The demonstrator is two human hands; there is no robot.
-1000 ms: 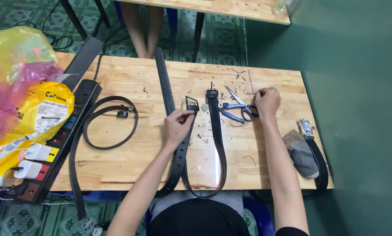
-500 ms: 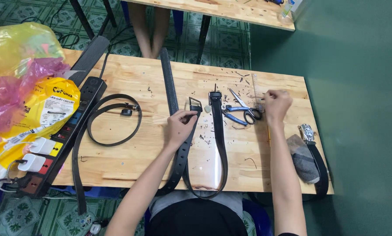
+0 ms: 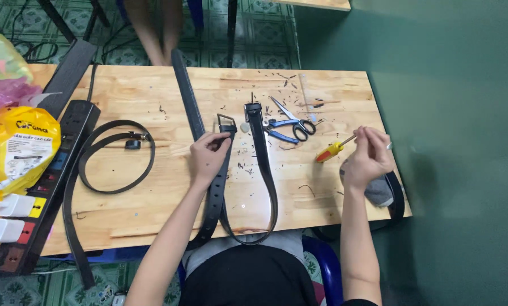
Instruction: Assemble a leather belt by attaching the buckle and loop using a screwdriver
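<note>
The left hand [image 3: 207,158] lies on the black belt [image 3: 248,187] in the middle of the wooden surface [image 3: 152,209], with the fingers curled and pinching the strap just below its square metal buckle [image 3: 226,123]. This belt makes a long loop: one side goes down under the left hand, the loop hangs a little over the near edge of the surface, and the other side goes up to a second end beside the blue-handled scissors [image 3: 288,126]. The right hand [image 3: 368,158] is raised near the right edge of the surface, and its fingers are closed around the thin metal shaft of a small screwdriver [image 3: 333,150] with a yellow and red handle, which points to the left. Under this hand, at the right corner, a grey cloth [image 3: 379,192] lies with a dark strap [image 3: 397,195] around it. Between both hands the wood is mostly free, only small dark scraps lie there. A second black belt [image 3: 115,156] is coiled on the left part, well apart from the hands, and another long strap [image 3: 187,102] goes toward the far edge. A black power strip [image 3: 44,187] lies along the left edge, next to a yellow bag [image 3: 16,147].
</note>
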